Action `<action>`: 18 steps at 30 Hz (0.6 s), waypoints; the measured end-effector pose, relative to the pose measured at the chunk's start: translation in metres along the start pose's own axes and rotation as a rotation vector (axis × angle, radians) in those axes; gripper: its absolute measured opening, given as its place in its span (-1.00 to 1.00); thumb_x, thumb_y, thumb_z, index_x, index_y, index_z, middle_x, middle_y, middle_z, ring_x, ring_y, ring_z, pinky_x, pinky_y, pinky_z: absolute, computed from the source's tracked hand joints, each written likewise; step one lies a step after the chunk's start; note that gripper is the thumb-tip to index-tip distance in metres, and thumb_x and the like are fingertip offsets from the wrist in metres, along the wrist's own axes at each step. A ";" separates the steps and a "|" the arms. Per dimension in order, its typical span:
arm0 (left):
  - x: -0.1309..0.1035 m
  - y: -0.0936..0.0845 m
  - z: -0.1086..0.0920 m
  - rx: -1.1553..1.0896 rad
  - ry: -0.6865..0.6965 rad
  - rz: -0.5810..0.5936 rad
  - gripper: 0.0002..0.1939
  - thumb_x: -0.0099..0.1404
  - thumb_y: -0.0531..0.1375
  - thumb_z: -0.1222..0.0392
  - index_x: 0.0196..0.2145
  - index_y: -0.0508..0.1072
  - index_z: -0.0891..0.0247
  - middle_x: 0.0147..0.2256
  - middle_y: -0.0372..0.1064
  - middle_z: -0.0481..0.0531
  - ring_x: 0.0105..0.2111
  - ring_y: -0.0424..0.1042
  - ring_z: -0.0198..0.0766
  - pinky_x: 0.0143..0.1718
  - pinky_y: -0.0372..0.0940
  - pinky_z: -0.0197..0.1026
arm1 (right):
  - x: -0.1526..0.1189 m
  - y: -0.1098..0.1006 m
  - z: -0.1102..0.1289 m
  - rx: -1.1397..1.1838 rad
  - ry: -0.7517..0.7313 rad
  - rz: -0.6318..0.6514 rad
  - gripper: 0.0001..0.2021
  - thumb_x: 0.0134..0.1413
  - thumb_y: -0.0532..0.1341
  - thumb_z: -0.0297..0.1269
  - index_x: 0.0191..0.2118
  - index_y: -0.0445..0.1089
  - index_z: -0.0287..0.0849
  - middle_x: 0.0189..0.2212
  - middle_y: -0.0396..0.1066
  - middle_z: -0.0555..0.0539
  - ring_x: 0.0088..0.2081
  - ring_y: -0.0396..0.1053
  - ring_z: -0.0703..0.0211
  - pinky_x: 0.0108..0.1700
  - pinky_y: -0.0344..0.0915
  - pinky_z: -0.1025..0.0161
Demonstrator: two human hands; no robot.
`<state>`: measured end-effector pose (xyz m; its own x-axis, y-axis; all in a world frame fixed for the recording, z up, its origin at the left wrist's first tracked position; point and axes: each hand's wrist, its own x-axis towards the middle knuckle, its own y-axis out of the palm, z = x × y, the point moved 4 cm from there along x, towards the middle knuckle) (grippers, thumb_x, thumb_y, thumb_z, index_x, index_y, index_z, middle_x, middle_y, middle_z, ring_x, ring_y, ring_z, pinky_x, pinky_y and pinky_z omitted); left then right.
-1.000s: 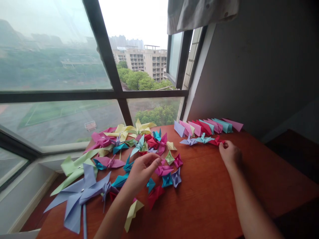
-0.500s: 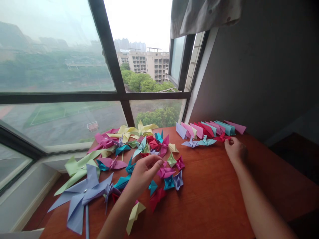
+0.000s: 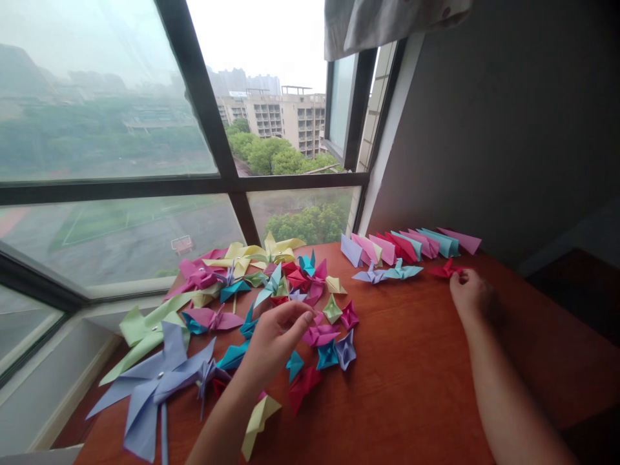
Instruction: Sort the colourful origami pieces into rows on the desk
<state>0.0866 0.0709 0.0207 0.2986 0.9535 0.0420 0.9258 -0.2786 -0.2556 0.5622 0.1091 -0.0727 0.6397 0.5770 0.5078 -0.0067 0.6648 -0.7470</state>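
Observation:
My right hand [image 3: 471, 294] pinches the near wing of a red paper crane [image 3: 446, 269] at the right of the tabletop. To its left stand a light-blue paper crane [image 3: 403, 270] and a lilac paper crane [image 3: 372, 274], side by side. My left hand [image 3: 283, 329] hovers over the heap of folded paper, fingers loosely curled and thumb apart, with nothing visible in it. Close by it lie a magenta paper crane [image 3: 320, 334], a teal folded piece [image 3: 328, 354] and a red folded piece [image 3: 305, 386]. The hand hides part of the heap.
A row of folded paper planes [image 3: 408, 245] lines the back of the wooden table [image 3: 387, 400]. A large lilac pinwheel [image 3: 157, 381], a green pinwheel [image 3: 145, 329] and yellow pinwheels [image 3: 276, 248] lie at left. A window [image 3: 106, 97] and a wall [image 3: 484, 129] bound the table.
My right hand has moved a little to the right with the red crane, widening the gap to the light-blue crane. The left hand has barely moved; the view has shifted slightly.

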 end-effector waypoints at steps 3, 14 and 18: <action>0.000 0.000 0.002 -0.006 0.009 0.001 -0.73 0.31 0.21 0.01 -0.30 0.55 0.29 -0.35 0.51 0.09 -0.34 0.44 -0.19 -0.32 0.30 -0.27 | -0.001 0.004 0.005 0.008 -0.037 0.029 -0.82 0.05 0.20 -0.32 -0.25 0.51 -0.22 -0.35 0.50 -0.17 -0.35 0.32 0.09 -0.34 0.06 0.21; 0.000 0.002 0.001 -0.024 0.013 0.018 -0.74 0.33 0.20 0.03 -0.30 0.53 0.29 -0.33 0.52 0.07 -0.33 0.43 -0.21 -0.31 0.31 -0.27 | -0.008 0.009 0.023 0.085 -0.097 0.075 -0.81 0.03 0.20 -0.22 -0.29 0.51 -0.16 -0.37 0.53 -0.12 -0.37 0.38 0.10 -0.36 0.10 0.23; 0.001 0.002 0.002 -0.013 0.019 0.021 -0.75 0.34 0.19 0.03 -0.29 0.52 0.28 -0.32 0.52 0.06 -0.32 0.44 -0.21 -0.31 0.31 -0.27 | -0.009 0.010 0.026 0.128 -0.093 0.076 -0.79 0.02 0.19 -0.19 -0.31 0.51 -0.15 -0.37 0.55 -0.12 -0.35 0.42 0.06 -0.35 0.13 0.22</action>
<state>0.0880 0.0714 0.0189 0.3222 0.9451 0.0550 0.9221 -0.3002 -0.2442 0.5363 0.1230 -0.0730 0.5596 0.6653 0.4942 -0.1537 0.6693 -0.7269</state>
